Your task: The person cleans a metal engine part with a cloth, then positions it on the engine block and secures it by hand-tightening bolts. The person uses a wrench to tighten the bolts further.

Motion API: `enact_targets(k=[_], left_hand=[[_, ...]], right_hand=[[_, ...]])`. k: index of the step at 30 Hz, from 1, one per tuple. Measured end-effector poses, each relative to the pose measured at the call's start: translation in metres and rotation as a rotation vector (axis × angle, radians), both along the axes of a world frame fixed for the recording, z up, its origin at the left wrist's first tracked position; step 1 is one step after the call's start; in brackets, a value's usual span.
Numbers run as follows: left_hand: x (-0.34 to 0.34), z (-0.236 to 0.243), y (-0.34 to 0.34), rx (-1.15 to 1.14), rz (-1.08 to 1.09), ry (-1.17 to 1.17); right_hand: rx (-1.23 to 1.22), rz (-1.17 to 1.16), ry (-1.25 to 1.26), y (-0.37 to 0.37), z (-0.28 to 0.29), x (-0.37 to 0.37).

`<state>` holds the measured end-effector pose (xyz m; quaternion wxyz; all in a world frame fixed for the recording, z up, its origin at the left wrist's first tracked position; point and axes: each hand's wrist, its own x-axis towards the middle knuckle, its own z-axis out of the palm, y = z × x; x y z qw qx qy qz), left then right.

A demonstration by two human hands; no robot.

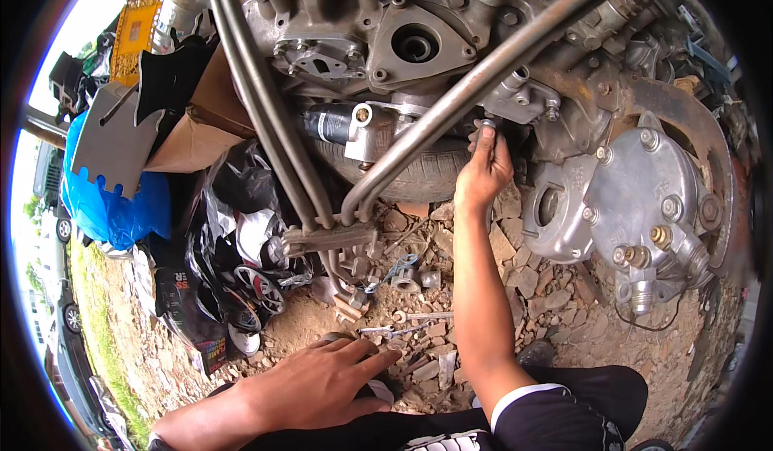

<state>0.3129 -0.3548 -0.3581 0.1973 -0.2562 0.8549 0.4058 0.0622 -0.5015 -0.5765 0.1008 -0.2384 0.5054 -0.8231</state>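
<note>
My right hand (pixel 484 169) reaches up to the underside of a large grey metal engine (pixel 322 0). Its thumb and fingers are closed together just below a small metal housing with fittings (pixel 523 101); a small metallic tip shows at the thumb, too little to name. Left of that hand is a silver block-shaped fitting (pixel 369 133) joined to a black cylinder (pixel 328 122). My left hand (pixel 326 378) lies palm down near my lap, fingers stretched out and slightly apart, holding nothing that shows.
Long metal pipes (pixel 491 80) cross in front of the engine, meeting at a clamp (pixel 330 239). A tyre (pixel 403 173) lies beneath. Rubble and loose parts cover the ground (pixel 427 330). At right hangs a round metal cover (pixel 644 193); at left are a cardboard box (pixel 201 137) and blue bag (pixel 113 201).
</note>
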Motion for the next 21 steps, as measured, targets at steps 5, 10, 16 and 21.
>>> enact_targets(k=[5,10,16,21], left_hand=[[0.009,0.031,0.004,0.026,0.021,-0.108],[0.014,0.046,0.007,-0.023,0.051,-0.063],[0.027,0.034,0.012,0.01,0.016,-0.105],[0.022,0.035,0.008,0.03,-0.001,-0.069]], right_hand=[[0.142,-0.158,0.447,0.015,-0.001,-0.032],[0.282,-0.147,0.528,0.015,0.01,-0.045],[0.207,-0.208,0.754,0.018,0.029,-0.047],[0.267,-0.22,0.782,0.022,0.035,-0.055]])
